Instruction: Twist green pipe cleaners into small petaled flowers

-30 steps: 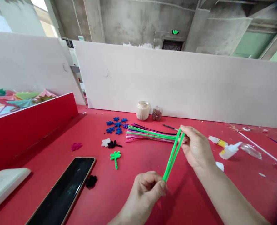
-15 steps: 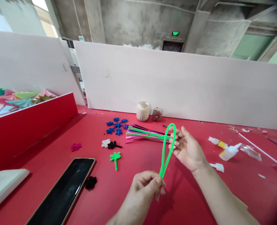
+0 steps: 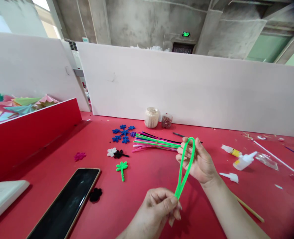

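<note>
A bright green pipe cleaner is bent into a tall narrow loop above the red table. My left hand pinches its two ends together at the bottom between thumb and fingers. Behind the loop's upper part is my right hand, its fingers loosely curved and its thumb apart from them; whether it touches the loop is hard to tell. Just beyond lies a banded bundle of coloured pipe cleaners, its right end hidden by my right hand. A small green pipe-cleaner flower with a stem rests to the left.
Left on the table are a phone, a black flower, a pink flower and a blue snowflake shape. Two jars, one a white-filled jar, stand by the white partition. Glue bottles lie right.
Both hands have shifted slightly right and down with the green loop. My right hand has moved from beside the loop to behind its upper part. A wooden stick now shows beside the right forearm.
</note>
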{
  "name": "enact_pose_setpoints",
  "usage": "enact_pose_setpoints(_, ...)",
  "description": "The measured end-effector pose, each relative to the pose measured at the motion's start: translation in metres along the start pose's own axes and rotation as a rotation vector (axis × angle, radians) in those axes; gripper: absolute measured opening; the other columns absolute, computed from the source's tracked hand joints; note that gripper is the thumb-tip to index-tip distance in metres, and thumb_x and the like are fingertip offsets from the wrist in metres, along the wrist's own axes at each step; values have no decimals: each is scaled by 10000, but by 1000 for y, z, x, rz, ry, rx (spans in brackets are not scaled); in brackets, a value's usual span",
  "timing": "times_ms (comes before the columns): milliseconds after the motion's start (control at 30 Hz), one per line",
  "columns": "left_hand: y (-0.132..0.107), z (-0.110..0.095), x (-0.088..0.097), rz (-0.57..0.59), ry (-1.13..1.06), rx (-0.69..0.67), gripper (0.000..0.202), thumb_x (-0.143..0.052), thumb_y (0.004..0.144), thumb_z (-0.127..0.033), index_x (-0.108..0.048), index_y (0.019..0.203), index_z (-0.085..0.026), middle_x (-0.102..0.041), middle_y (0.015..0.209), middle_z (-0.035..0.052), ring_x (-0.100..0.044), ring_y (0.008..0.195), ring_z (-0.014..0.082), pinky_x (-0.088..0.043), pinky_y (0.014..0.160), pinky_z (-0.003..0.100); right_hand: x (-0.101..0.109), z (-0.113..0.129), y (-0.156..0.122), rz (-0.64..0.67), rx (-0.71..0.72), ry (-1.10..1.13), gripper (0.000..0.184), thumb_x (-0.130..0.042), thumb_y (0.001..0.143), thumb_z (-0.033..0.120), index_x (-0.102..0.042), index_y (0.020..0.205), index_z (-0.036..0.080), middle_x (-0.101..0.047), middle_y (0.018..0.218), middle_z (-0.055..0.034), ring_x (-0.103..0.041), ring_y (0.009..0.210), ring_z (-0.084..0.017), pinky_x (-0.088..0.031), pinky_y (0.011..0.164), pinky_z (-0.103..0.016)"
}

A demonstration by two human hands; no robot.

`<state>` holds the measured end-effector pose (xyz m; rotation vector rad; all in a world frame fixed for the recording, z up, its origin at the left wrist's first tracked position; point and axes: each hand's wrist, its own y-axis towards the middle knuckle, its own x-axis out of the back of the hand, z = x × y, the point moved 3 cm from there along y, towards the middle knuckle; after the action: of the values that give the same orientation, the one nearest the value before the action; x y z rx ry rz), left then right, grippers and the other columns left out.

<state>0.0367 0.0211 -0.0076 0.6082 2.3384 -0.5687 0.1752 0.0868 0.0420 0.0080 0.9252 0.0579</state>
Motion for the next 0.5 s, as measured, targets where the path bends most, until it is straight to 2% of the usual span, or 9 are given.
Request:
enact_pose_setpoints(233,2,2,2,10,33,-13,196,-717,584,-287,-652,521,-113,-575,437,14,-442,381,46,-288,394,161,0,-1,0,5,13,11,192,-661,706,328,-628,788,157,-431,534,60,-378,481,-58,-366,457,-177)
enact_pose_setpoints(500,0,3,3,21,57,-24,197,-714,595,-292,-652,532,-116,-573,454,8,-438,392,46,-295,402,166,2,1,2,24,34,24,167,-697,679,289,-616,740,156,-333,487,98,-316,430,-30,-347,452,-147)
